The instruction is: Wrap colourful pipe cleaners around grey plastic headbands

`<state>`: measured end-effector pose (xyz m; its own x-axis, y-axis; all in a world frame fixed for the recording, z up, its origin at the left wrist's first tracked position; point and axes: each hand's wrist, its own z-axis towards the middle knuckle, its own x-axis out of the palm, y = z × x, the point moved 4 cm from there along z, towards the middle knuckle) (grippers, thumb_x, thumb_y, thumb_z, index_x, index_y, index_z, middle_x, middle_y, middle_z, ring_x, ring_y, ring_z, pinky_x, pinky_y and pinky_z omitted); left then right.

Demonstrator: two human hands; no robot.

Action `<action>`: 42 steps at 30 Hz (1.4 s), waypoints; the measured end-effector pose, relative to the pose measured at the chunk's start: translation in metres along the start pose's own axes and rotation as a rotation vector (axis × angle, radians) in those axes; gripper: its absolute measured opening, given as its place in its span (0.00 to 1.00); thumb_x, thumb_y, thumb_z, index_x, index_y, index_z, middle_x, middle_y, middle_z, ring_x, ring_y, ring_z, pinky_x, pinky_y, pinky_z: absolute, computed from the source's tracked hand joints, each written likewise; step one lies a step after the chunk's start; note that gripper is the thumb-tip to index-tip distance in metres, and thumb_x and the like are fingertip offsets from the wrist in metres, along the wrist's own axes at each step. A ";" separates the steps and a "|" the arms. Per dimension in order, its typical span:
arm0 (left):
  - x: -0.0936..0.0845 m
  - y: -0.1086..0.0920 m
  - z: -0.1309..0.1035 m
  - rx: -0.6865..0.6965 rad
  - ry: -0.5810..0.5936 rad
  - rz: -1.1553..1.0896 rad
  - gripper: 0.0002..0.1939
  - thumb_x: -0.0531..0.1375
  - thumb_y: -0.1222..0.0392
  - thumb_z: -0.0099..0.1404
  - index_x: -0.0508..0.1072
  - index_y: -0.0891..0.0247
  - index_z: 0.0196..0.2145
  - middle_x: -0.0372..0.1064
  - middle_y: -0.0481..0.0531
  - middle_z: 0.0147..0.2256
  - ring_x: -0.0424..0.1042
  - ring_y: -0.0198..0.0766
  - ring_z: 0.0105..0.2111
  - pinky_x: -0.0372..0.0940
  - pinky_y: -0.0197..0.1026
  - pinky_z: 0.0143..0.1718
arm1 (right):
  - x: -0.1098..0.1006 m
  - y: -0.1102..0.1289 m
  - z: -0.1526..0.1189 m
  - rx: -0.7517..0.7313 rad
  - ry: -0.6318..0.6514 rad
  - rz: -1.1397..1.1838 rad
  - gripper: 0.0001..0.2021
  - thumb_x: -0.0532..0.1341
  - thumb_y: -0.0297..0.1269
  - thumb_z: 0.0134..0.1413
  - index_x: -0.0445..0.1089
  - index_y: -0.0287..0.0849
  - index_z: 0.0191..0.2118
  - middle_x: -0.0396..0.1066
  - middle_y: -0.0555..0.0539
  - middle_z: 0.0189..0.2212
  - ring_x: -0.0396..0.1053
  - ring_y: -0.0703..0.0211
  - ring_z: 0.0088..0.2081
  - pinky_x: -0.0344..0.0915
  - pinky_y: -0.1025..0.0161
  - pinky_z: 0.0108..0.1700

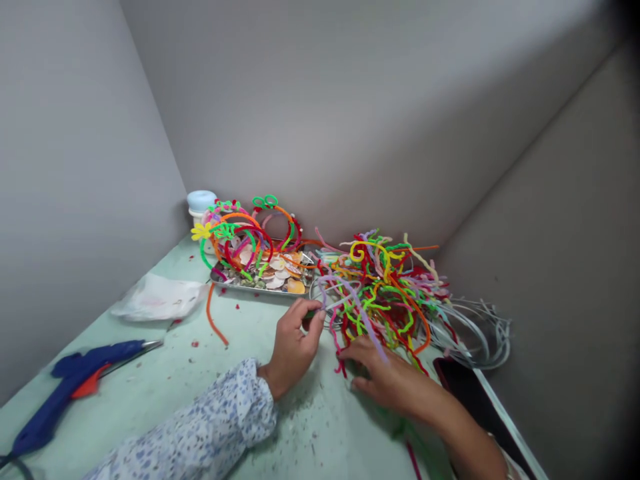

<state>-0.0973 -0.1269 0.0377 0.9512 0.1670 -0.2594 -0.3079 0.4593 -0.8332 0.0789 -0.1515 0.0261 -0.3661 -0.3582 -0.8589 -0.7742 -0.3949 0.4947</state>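
Note:
My left hand (296, 341) is closed, with thumb and forefinger pinching the end of a purple pipe cleaner (361, 310). The pipe cleaner arches up and over to the right, and its far end hangs above my other hand. A thin pale strip also runs close to the pinch; whether it is held too I cannot tell. My right hand (387, 373) lies at the near edge of a tangled heap of coloured pipe cleaners (373, 293). Its thumb and fingers are apart, and the fingertips are beside a pink-red pipe cleaner (337, 343).
Behind my left hand, a metal tray (260, 291) holds shells and pipe-cleaner-wrapped headbands (245, 227). A blue glue gun (75, 383), a plastic bag (160, 298) and an orange pipe cleaner (213, 317) lie to the left. Grey headbands (483, 333) and a dark flat object (470, 393) are at right.

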 end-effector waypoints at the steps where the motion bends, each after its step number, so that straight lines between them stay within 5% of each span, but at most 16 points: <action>1: -0.002 -0.002 0.002 -0.004 -0.010 -0.005 0.06 0.55 0.61 0.65 0.71 0.63 0.37 0.68 0.51 0.33 0.67 0.35 0.34 0.61 0.36 0.37 | -0.003 -0.004 0.000 0.026 -0.038 -0.029 0.19 0.62 0.29 0.46 0.71 0.47 0.47 0.68 0.45 0.44 0.66 0.53 0.46 0.60 0.59 0.48; 4: -0.007 -0.006 0.008 -0.044 -0.051 -0.024 0.07 0.56 0.60 0.64 0.72 0.63 0.37 0.71 0.51 0.35 0.68 0.36 0.34 0.61 0.36 0.37 | -0.008 -0.013 -0.003 0.122 -0.104 -0.101 0.16 0.63 0.33 0.46 0.70 0.45 0.44 0.68 0.44 0.43 0.66 0.52 0.45 0.60 0.60 0.45; 11: -0.010 -0.011 0.021 -0.115 -0.051 -0.112 0.08 0.57 0.58 0.63 0.72 0.64 0.36 0.71 0.50 0.33 0.68 0.36 0.35 0.61 0.36 0.37 | 0.007 -0.020 -0.018 0.277 0.043 -0.217 0.18 0.65 0.36 0.43 0.68 0.45 0.44 0.73 0.45 0.37 0.71 0.51 0.37 0.56 0.63 0.34; 17: -0.009 -0.012 0.023 -0.153 -0.011 -0.176 0.09 0.57 0.56 0.63 0.73 0.63 0.36 0.71 0.49 0.32 0.67 0.35 0.33 0.60 0.35 0.35 | 0.011 -0.033 -0.011 0.308 -0.049 -0.307 0.06 0.55 0.30 0.50 0.70 0.42 0.32 0.74 0.45 0.30 0.70 0.55 0.33 0.51 0.64 0.30; 21: -0.010 -0.011 0.023 -0.202 0.005 -0.213 0.10 0.57 0.54 0.62 0.72 0.64 0.34 0.69 0.48 0.30 0.65 0.35 0.30 0.59 0.35 0.33 | -0.009 -0.046 -0.007 0.256 -0.152 -0.156 0.06 0.54 0.30 0.48 0.69 0.42 0.28 0.72 0.48 0.25 0.68 0.59 0.28 0.53 0.65 0.30; 28: -0.005 -0.002 0.021 -0.335 0.051 -0.330 0.11 0.58 0.53 0.61 0.71 0.64 0.33 0.64 0.45 0.26 0.58 0.31 0.24 0.56 0.34 0.29 | -0.094 -0.065 -0.001 0.389 -0.649 0.413 0.10 0.57 0.44 0.50 0.66 0.42 0.29 0.65 0.53 0.18 0.61 0.62 0.20 0.57 0.65 0.25; 31: -0.001 0.003 0.018 -0.408 0.088 -0.406 0.11 0.58 0.53 0.60 0.71 0.64 0.32 0.61 0.43 0.23 0.55 0.30 0.22 0.54 0.34 0.26 | -0.111 -0.053 -0.012 0.410 -1.129 0.259 0.12 0.61 0.42 0.49 0.69 0.40 0.38 0.72 0.46 0.31 0.68 0.58 0.29 0.63 0.60 0.35; 33: 0.002 0.006 0.016 -0.458 0.109 -0.448 0.11 0.59 0.53 0.59 0.71 0.64 0.32 0.59 0.42 0.22 0.54 0.29 0.21 0.52 0.34 0.25 | -0.102 -0.031 -0.021 0.321 -1.330 0.146 0.15 0.60 0.42 0.52 0.69 0.41 0.44 0.72 0.43 0.40 0.69 0.55 0.36 0.64 0.57 0.41; 35: 0.005 0.006 0.015 -0.488 0.134 -0.476 0.10 0.59 0.54 0.59 0.71 0.64 0.31 0.58 0.42 0.21 0.53 0.29 0.21 0.51 0.34 0.24 | -0.078 -0.010 -0.022 0.194 -1.283 0.244 0.12 0.59 0.42 0.55 0.69 0.42 0.42 0.72 0.44 0.37 0.69 0.56 0.36 0.65 0.59 0.41; 37: 0.009 0.005 0.013 -0.501 0.171 -0.501 0.10 0.59 0.54 0.59 0.70 0.65 0.30 0.57 0.42 0.21 0.53 0.29 0.21 0.50 0.34 0.24 | -0.049 0.009 -0.011 0.083 -0.994 0.377 0.10 0.58 0.43 0.57 0.71 0.43 0.37 0.72 0.45 0.35 0.70 0.56 0.35 0.66 0.60 0.40; 42: 0.021 0.003 0.003 -0.575 0.315 -0.580 0.10 0.60 0.55 0.57 0.69 0.66 0.27 0.55 0.41 0.19 0.51 0.28 0.19 0.48 0.34 0.23 | -0.008 0.014 0.014 0.189 -0.680 0.835 0.18 0.57 0.49 0.57 0.71 0.40 0.44 0.74 0.45 0.33 0.71 0.54 0.34 0.67 0.60 0.36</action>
<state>-0.0780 -0.1193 0.0307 0.9422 -0.2440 0.2294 0.2031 -0.1285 -0.9707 0.0636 -0.1427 0.0379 -0.9763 0.1126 -0.1847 -0.1949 -0.0880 0.9769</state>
